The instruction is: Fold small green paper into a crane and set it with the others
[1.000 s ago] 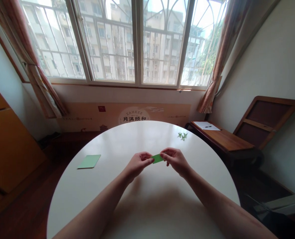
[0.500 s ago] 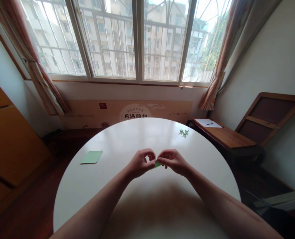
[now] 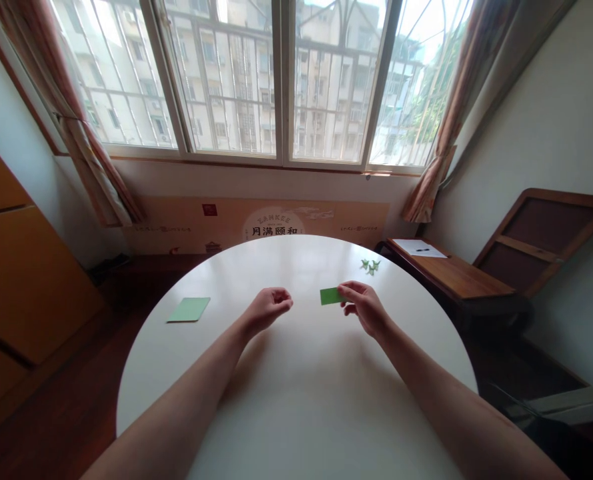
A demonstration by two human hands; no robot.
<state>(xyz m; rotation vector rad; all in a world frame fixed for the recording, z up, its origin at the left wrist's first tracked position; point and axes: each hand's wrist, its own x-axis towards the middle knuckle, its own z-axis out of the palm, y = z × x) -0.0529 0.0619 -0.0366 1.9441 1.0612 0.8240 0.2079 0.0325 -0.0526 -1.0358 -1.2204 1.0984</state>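
Note:
Between the thumb and fingers of my right hand (image 3: pixel 365 307) is a small green paper rectangle (image 3: pixel 329 296), held by its right end above the white round table (image 3: pixel 296 413). To its left, apart from the paper, my left hand (image 3: pixel 269 308) is closed, thumb against curled fingers; whether anything is between them is too small to tell. A pale green square stack of paper (image 3: pixel 189 310) lies near the table's left edge. Several small green and white folded pieces (image 3: pixel 371 267) sit together at the back right of the table.
Right of the table stands a wooden bench (image 3: pixel 456 273) with a white sheet (image 3: pixel 419 248) and a dark pen on it. A folded wooden chair or frame (image 3: pixel 541 233) leans behind. Windows and curtains are beyond the far edge.
My hands have moved apart, the left one leftward and the right one slightly right and up. The green paper has left my left hand and now shows clearly in my right.

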